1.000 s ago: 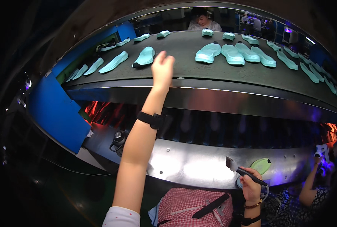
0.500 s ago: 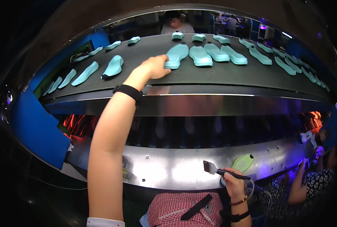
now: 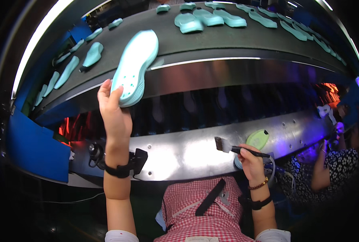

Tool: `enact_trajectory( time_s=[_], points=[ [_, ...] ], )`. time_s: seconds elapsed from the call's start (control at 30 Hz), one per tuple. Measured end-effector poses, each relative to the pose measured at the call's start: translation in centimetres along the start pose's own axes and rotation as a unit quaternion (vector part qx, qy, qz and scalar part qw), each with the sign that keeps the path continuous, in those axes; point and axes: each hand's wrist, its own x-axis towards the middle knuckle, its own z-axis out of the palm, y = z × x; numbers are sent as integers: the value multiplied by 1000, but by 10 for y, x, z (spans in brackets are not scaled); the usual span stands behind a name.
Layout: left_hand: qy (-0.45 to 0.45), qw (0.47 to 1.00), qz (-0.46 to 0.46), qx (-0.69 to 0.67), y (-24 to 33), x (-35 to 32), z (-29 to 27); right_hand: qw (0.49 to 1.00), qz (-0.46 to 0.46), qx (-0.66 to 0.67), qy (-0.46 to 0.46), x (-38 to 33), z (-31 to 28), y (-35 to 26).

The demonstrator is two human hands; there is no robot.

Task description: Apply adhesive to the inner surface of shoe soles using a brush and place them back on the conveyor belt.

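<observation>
A pale turquoise shoe sole (image 3: 136,60) is lifted in front of the upper belt, tilted, with small holes showing near its lower end. My left hand (image 3: 114,101) grips that lower end, thumb on the face and fingers behind the edge. In my right hand (image 3: 250,161) is a brush (image 3: 232,148) with dark bristles, a pale collar and a black handle; a thin clear tube runs from the handle's end. The bristles point left, above the metal ledge. Beside the brush, a lime green sole (image 3: 257,139) lies on the ledge.
Many turquoise soles, such as a nearby one (image 3: 93,55), lie along the dark conveyor belt (image 3: 155,46). Below runs a shiny metal ledge (image 3: 179,155). Orange glow shows at both ends of the dark gap. A dark bottle-like object (image 3: 94,152) stands left; a co-worker's arm (image 3: 319,173) is at right.
My left hand has taken a sole off the belt and brought it nearer, raised and tilted. My right hand still holds the brush, slightly higher in view. The view has tipped downward.
</observation>
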Motion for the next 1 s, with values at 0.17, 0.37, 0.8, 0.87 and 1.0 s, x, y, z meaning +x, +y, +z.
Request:
enact_trajectory(
  time_s=[0.17, 0.37, 0.8, 0.87, 1.0],
  points=[
    [-203, 949, -208, -124, -24, -52, -80, 1000, -4, -4, -11, -2, -3, -1],
    [-234, 777, -524, -258, -103, -160, -102, 997, 9, 4, -74, -2, 7, 2],
    [-119, 747, -515, -404, -111, -201, -60, 968, 55, -187, -160, 18, 54, 40],
    [-73, 773, -512, -368, -113, -200, -54, 955, 7, -239, -176, 20, 62, 44],
    [17, 836, -478, -268, -121, -199, -52, 844, -197, -435, -245, 2, 77, 48]
  ],
)
